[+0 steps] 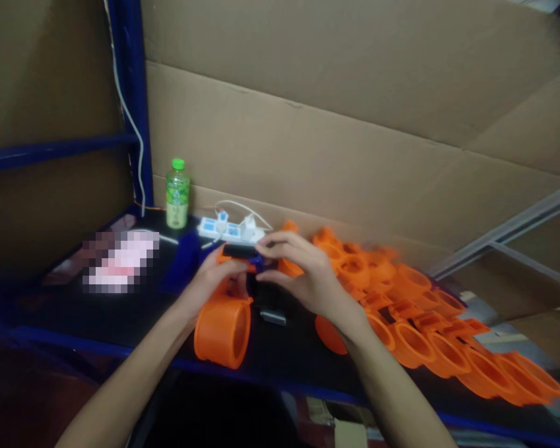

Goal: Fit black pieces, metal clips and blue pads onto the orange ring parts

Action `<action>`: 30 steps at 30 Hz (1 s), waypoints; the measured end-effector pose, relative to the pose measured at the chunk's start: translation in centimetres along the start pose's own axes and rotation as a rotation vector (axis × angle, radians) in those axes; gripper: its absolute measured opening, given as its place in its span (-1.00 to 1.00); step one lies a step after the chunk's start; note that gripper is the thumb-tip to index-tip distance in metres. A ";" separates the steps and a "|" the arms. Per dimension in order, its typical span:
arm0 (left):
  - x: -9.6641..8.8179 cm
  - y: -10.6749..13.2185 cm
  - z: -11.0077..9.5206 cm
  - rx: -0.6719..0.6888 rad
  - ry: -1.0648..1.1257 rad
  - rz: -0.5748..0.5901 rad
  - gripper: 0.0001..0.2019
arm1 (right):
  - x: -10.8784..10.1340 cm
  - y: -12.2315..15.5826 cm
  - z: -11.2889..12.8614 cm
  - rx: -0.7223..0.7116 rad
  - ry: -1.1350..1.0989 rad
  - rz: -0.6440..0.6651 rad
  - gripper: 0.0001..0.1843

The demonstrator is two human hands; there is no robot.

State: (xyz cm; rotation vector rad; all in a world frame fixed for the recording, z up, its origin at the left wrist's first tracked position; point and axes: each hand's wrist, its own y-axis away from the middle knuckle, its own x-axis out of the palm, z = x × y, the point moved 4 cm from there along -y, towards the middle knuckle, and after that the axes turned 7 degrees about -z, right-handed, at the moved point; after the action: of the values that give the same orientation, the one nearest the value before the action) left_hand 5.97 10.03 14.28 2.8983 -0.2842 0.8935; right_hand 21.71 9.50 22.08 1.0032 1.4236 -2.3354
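My left hand (213, 277) grips the upper part of an orange cylindrical plastic housing (224, 330) that stands at the front of the black worktop (135, 311). My right hand (303, 274) is closed on a small black and blue part (249, 254) at the top of that housing, fingers pinched around it. A small dark piece (273, 316) lies on the worktop just below my right hand. The picture is blurred, so finer details of the parts are unclear.
Several more orange housings (424, 317) lie in rows to the right. A green-capped bottle (177, 194) and a white power strip (231, 231) with plugs stand at the back. Cardboard sheets (331, 143) wall the rear. A blue shelf post (130, 93) rises at left.
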 end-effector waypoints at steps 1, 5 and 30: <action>0.0 0.1 0.0 0.005 -0.006 -0.008 -0.76 | 0.0 0.0 0.0 0.006 -0.013 0.003 -0.72; 0.0 0.2 0.0 0.002 -0.008 -0.023 -0.76 | 0.0 -0.3 -0.1 0.025 -0.035 0.020 -0.72; 0.7 0.7 -0.8 -0.053 0.066 0.031 -0.79 | 0.5 -0.4 0.5 -0.026 0.058 -0.059 -0.66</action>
State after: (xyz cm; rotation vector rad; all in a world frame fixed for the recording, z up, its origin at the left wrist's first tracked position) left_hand 5.92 9.37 15.34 2.8168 -0.3424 0.9686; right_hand 20.87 9.36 22.20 1.0437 1.5217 -2.3404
